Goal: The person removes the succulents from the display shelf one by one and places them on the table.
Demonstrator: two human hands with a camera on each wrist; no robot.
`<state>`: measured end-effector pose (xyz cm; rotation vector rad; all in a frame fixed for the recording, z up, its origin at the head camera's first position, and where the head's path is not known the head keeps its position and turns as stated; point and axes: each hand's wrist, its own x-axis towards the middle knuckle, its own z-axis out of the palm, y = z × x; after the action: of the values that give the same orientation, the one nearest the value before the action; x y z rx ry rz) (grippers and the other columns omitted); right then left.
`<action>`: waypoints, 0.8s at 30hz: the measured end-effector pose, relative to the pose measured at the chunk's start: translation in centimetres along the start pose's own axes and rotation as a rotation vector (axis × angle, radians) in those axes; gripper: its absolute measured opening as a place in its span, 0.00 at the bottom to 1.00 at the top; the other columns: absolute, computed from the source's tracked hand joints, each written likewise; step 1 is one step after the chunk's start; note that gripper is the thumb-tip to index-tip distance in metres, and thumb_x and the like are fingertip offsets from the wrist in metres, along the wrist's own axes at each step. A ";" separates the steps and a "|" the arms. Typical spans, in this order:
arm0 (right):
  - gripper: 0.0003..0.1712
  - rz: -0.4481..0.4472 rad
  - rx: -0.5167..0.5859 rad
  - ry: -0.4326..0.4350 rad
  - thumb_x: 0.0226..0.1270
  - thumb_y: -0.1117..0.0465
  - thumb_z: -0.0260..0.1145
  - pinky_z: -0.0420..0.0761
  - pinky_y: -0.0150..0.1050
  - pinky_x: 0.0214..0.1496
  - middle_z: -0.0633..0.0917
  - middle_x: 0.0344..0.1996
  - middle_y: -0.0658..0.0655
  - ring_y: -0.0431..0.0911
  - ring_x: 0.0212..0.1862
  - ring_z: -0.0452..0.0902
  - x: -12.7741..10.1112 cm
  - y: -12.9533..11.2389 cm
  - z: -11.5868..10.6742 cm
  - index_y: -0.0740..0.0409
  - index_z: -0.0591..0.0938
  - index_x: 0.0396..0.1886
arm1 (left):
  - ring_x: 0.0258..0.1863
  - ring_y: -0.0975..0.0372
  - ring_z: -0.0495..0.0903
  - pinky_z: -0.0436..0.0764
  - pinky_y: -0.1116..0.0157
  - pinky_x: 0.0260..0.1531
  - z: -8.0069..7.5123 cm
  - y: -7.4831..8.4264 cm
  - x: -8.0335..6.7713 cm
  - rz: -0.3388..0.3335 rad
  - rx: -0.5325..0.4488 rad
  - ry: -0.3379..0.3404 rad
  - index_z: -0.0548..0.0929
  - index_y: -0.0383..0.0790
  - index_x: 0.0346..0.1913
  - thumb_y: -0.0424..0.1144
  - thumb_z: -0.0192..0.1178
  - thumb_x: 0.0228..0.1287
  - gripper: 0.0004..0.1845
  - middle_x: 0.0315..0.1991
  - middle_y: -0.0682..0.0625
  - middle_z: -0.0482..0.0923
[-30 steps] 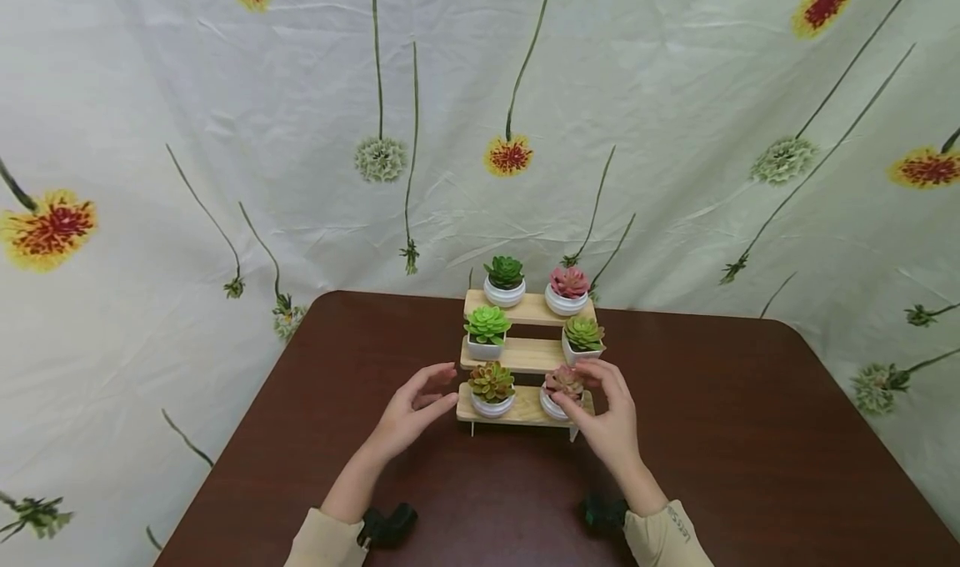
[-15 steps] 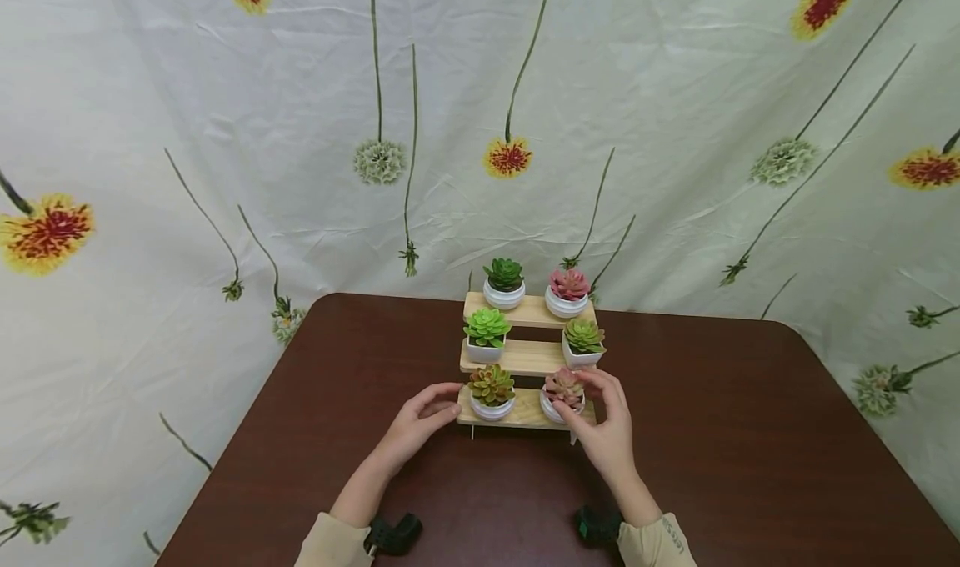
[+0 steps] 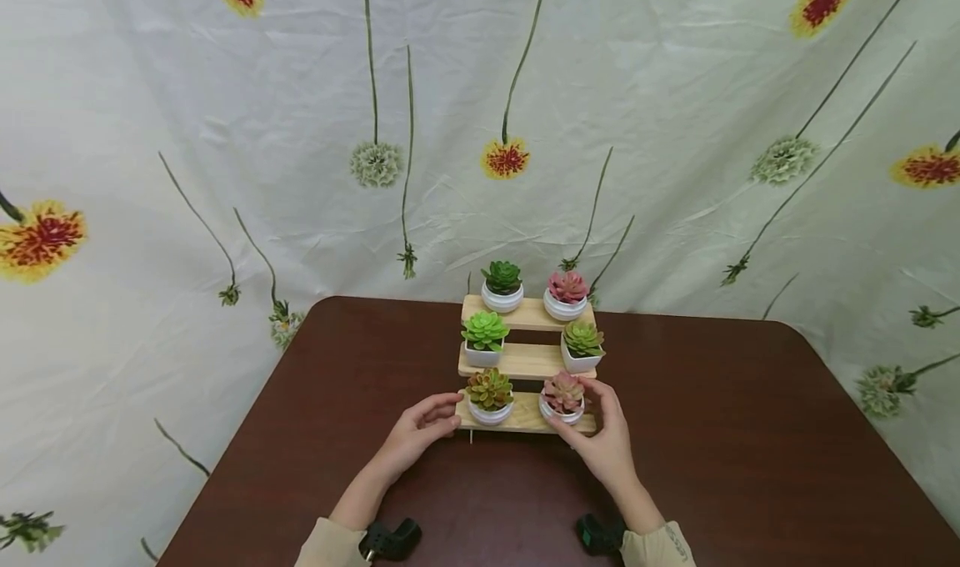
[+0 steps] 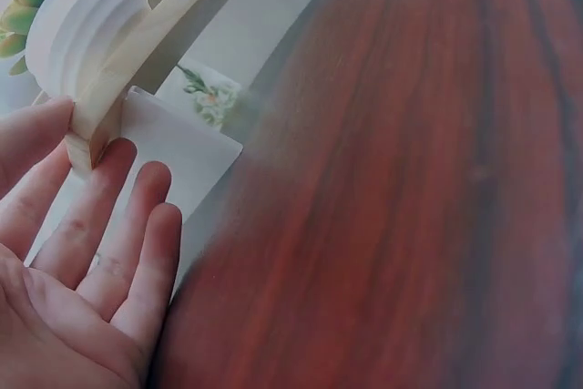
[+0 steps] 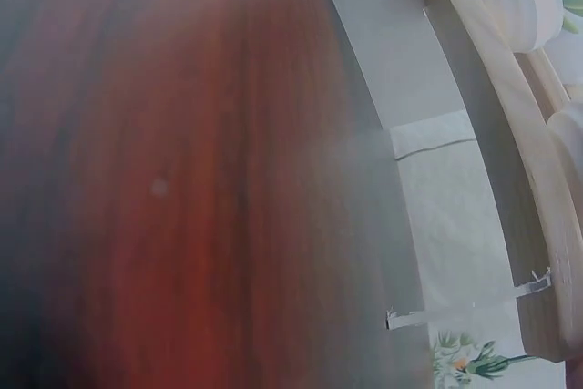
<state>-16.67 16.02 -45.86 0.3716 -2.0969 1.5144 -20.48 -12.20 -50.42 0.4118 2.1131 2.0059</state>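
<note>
A three-tiered wooden plant stand (image 3: 522,417) stands near the back of the table, with small potted succulents on every shelf. My left hand (image 3: 417,429) is at the left end of the lowest shelf; the left wrist view shows thumb and fingers (image 4: 114,166) pinching the board's corner. Beside it sits a reddish-green succulent (image 3: 490,390) in a round white pot. At the right of that shelf, my right hand (image 3: 609,438) holds a dusty-pink succulent (image 3: 563,392), thumb in front of its white pot and fingers behind. No part of that hand appears in the right wrist view.
A bright green succulent (image 3: 484,332) and an olive one (image 3: 583,339) are on the middle shelf. On the top shelf are a dark green (image 3: 502,278) and a pink one (image 3: 567,287). A flower-printed cloth (image 3: 300,117) hangs behind the dark table (image 3: 720,434).
My left hand has come in to the end of the lowest shelf. My right thumb has dropped from the pink plant's leaves to the front of its pot. The plants keep their places.
</note>
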 end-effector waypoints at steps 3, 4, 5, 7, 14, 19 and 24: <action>0.38 -0.001 -0.010 -0.023 0.39 0.75 0.77 0.73 0.28 0.46 0.77 0.47 0.63 0.44 0.45 0.72 -0.1 0.0 -0.2 0.71 0.73 0.54 | 0.48 0.62 0.77 0.79 0.64 0.44 0.0 -0.2 -0.1 0.000 -0.013 -0.005 0.72 0.34 0.62 0.37 0.60 0.65 0.24 0.57 0.38 0.73; 0.38 -0.001 -0.018 -0.030 0.39 0.74 0.78 0.74 0.28 0.45 0.77 0.47 0.62 0.44 0.44 0.73 -0.1 0.0 -0.3 0.70 0.73 0.54 | 0.48 0.62 0.77 0.79 0.64 0.43 0.1 -0.2 -0.2 0.001 -0.016 -0.004 0.72 0.34 0.62 0.37 0.60 0.65 0.24 0.57 0.38 0.73; 0.38 -0.003 -0.029 -0.035 0.39 0.74 0.78 0.74 0.29 0.44 0.78 0.47 0.62 0.44 0.44 0.73 0.0 0.0 -0.3 0.70 0.73 0.54 | 0.47 0.62 0.77 0.79 0.64 0.43 0.1 -0.3 -0.1 0.001 -0.017 -0.003 0.72 0.34 0.62 0.37 0.59 0.65 0.24 0.56 0.38 0.74; 0.38 -0.005 -0.047 -0.038 0.39 0.73 0.78 0.76 0.31 0.43 0.78 0.47 0.61 0.44 0.43 0.74 0.0 0.0 -0.5 0.69 0.73 0.54 | 0.47 0.63 0.77 0.79 0.64 0.43 0.1 -0.3 -0.1 0.000 -0.016 -0.004 0.72 0.35 0.62 0.37 0.59 0.65 0.23 0.55 0.38 0.74; 0.38 0.027 -0.071 -0.059 0.41 0.70 0.79 0.74 0.30 0.46 0.79 0.49 0.61 0.40 0.45 0.74 0.0 -0.3 -0.5 0.65 0.72 0.54 | 0.44 0.63 0.78 0.79 0.65 0.43 0.4 1.9 -0.6 -0.007 0.010 -0.012 0.72 0.31 0.61 0.34 0.59 0.65 0.22 0.53 0.36 0.75; 0.37 0.049 -0.074 -0.036 0.39 0.71 0.79 0.74 0.32 0.48 0.80 0.48 0.59 0.40 0.46 0.74 -0.1 -0.6 -0.3 0.65 0.74 0.52 | 0.43 0.63 0.79 0.79 0.64 0.42 0.4 2.4 -0.7 0.001 0.022 -0.012 0.72 0.30 0.60 0.34 0.59 0.65 0.22 0.53 0.35 0.75; 0.36 0.026 -0.044 -0.020 0.35 0.72 0.80 0.74 0.34 0.50 0.81 0.47 0.59 0.39 0.46 0.75 -0.3 -0.8 0.1 0.66 0.75 0.50 | 0.43 0.62 0.79 0.79 0.64 0.42 0.0 0.5 -0.1 0.004 0.003 -0.015 0.72 0.31 0.61 0.34 0.59 0.65 0.22 0.54 0.36 0.75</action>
<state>-16.09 15.65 -45.41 0.3460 -2.1547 1.4818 -20.36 -12.21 -49.91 0.4302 2.1084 1.9964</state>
